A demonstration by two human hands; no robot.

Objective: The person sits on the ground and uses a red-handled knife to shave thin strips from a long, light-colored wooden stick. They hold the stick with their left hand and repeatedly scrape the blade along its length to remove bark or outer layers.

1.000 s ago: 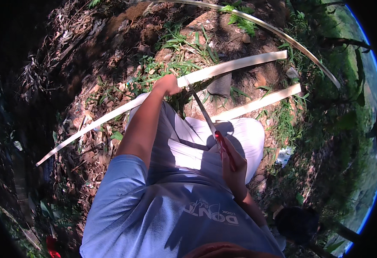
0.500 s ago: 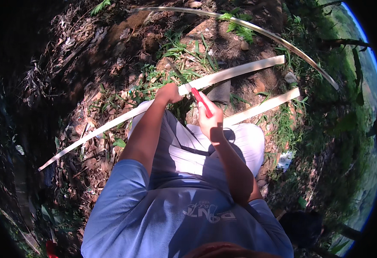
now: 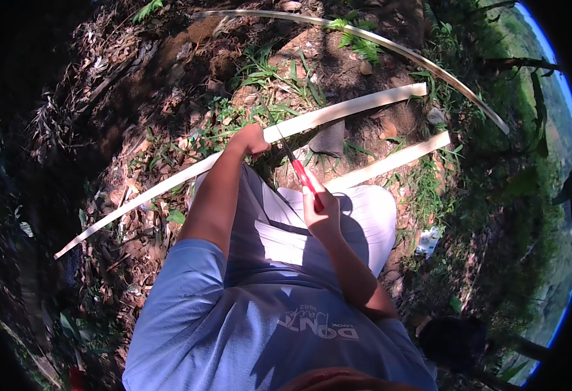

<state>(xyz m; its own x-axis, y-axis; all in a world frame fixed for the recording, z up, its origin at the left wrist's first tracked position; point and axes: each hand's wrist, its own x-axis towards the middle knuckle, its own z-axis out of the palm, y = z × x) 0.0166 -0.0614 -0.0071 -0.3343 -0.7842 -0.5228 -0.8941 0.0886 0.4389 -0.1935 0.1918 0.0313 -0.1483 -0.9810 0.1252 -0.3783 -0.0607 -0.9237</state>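
Observation:
My left hand (image 3: 250,139) is closed round a long, pale wooden strip (image 3: 348,107) that runs aslant across my knees, its narrow end at the lower left. My right hand (image 3: 322,212) grips the red handle of a hand saw (image 3: 300,173). The saw's thin dark blade crosses the strip just right of my left hand and points away from me. A dark grey block-like piece (image 3: 329,139) lies on the ground beneath the strip. Where the blade meets the wood, any cut is too small to make out.
A shorter pale strip (image 3: 390,160) extends from beside my right knee. One long, curved strip (image 3: 423,62) lies farther off. Leaf litter, grass and fern (image 3: 362,44) cover the soil. A whitish scrap (image 3: 428,241) and a dark rounded thing (image 3: 454,342) are on the right.
My right hand has drawn the saw back toward my body, so less blade shows beyond the strip. My left hand keeps its hold; the view has shifted slightly.

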